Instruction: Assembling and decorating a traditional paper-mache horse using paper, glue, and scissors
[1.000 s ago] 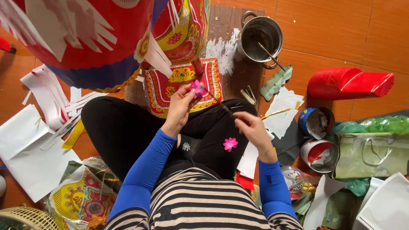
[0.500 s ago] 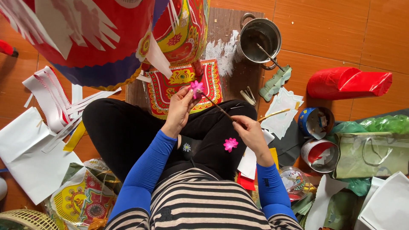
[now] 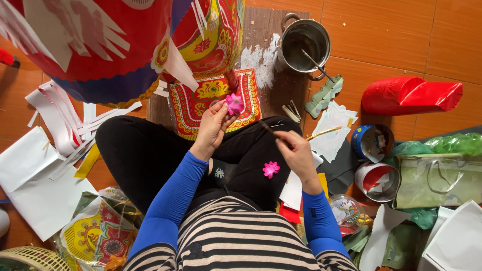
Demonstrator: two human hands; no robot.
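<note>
Lit evenly and brightly by soft, diffuse light; casting only faint shadows beneath the paper scraps. Showing mild glare along the rim of the metal pot (image 3: pixel 305 41) and on the glossy red roll (image 3: pixel 410 95). Rendering the centre sharply; blurring slightly at the near lantern (image 3: pixel 95 40) at top left. Bending floor lines outward toward the edges through wide-angle distortion.

— Where's the pot (image 3: pixel 305 42)?
— On the board (image 3: pixel 271 75), behind the lap.
— And the flowers?
— One paper flower (image 3: pixel 234 104) in the left hand (image 3: pixel 213 125); another flower (image 3: pixel 271 169) on the right thigh, beside the right hand (image 3: pixel 297 155).
</note>
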